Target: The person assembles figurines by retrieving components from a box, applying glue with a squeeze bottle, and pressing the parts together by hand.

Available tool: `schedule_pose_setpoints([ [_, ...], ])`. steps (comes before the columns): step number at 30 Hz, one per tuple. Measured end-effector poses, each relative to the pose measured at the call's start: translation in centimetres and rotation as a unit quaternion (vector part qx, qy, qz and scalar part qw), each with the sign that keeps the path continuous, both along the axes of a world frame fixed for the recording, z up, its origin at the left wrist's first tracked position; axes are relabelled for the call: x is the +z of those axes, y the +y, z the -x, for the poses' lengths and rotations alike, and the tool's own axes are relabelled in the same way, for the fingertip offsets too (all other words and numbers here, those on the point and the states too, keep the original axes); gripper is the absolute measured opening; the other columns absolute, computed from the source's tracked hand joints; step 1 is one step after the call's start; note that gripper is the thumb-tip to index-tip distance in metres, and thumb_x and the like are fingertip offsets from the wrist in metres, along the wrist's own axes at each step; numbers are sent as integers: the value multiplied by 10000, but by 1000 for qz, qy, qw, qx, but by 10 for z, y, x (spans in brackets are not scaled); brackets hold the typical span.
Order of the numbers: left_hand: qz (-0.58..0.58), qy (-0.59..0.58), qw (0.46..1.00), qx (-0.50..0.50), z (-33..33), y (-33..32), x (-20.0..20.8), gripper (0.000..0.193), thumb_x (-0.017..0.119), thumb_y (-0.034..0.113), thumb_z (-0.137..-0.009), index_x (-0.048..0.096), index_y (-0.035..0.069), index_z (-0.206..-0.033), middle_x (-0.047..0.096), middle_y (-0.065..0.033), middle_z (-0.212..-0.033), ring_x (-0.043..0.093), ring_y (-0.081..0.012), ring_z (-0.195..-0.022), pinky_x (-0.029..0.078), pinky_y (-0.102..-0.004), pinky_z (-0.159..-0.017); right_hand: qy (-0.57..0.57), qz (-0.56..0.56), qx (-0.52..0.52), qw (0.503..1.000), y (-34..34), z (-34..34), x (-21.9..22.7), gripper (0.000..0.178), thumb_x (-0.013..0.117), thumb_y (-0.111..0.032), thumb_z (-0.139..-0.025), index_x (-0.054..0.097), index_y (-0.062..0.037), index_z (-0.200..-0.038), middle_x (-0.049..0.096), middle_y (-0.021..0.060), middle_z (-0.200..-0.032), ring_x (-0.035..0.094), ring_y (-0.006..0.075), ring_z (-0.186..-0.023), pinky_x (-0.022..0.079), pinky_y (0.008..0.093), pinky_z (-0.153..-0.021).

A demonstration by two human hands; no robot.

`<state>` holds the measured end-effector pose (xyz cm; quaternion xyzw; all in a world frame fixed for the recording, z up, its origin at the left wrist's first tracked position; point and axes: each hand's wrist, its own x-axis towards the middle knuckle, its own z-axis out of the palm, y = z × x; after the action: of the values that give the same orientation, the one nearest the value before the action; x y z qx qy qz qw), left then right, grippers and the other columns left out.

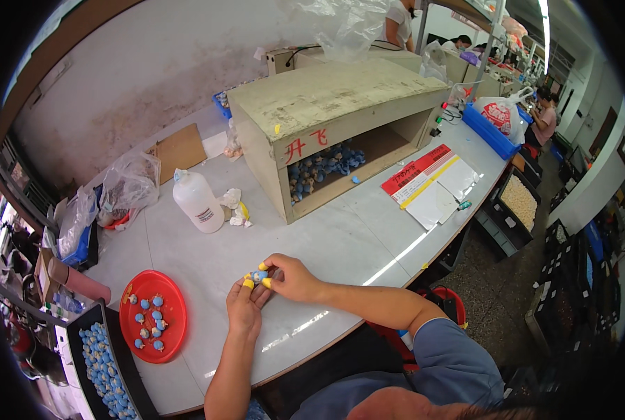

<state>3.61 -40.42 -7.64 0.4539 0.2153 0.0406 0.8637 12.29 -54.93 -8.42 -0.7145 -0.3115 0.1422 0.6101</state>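
Above the front part of the table, my left hand [245, 309] and my right hand [295, 280] meet around a small blue-and-pale figurine [258, 276]. Both hands pinch it between fingers that wear yellow finger covers. The fingers hide part of the figurine, so its finer details cannot be made out. To the left of my left hand, a round red plate [176, 341] carries several similar blue pieces. Beyond it at the lower left, a black bin [132, 381] is filled with many more of them.
A wooden shelf box [340, 87] holds a heap of blue pieces [319, 171]. A white bottle [197, 201] and crumpled paper [235, 205] stand left of it. Red-and-white printed sheets [431, 183] and a blue crate [491, 131] lie right. Other people sit far back.
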Motion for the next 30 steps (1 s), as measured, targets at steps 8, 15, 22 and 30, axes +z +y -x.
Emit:
schedule_pose_setpoints([
  [8, 45, 9, 998, -50, -13, 0, -3, 210, 493, 120, -1024, 514, 29, -1212, 626, -100, -1158, 643, -185, -1037, 530, -305, -929, 23, -45, 13, 999, -16, -22, -7, 268, 687, -5, -848, 589, -11, -1098, 650, 52, -1031, 625, 128, -904, 508, 254, -738],
  [15, 96, -1, 994, -51, -5, 11, -4, 227, 539, 106, -1002, 518, 15, -1210, 644, -99, -1126, 676, -180, -986, 576, -282, -876, 44, -40, 51, 997, -12, -20, -4, 285, 670, 31, -845, 573, -17, -1109, 647, 58, -1103, 623, 131, -954, 499, 254, -761],
  [22, 90, -3, 994, -67, -3, 8, -6, 216, 545, 90, -994, 553, -4, -1188, 640, -108, -1134, 665, -175, -1005, 570, -278, -898, -7, -34, 65, 997, -15, -17, 1, 277, 666, 37, -839, 591, -21, -1099, 645, 52, -1083, 607, 135, -924, 494, 265, -754],
  [30, 101, -18, 992, -76, -5, 7, -11, 243, 555, 62, -981, 544, -31, -1205, 632, -123, -1159, 654, -180, -1029, 571, -270, -900, -58, -16, 73, 996, -19, -20, 14, 277, 664, 71, -812, 615, -18, -1069, 633, 67, -1059, 606, 139, -886, 498, 262, -732],
])
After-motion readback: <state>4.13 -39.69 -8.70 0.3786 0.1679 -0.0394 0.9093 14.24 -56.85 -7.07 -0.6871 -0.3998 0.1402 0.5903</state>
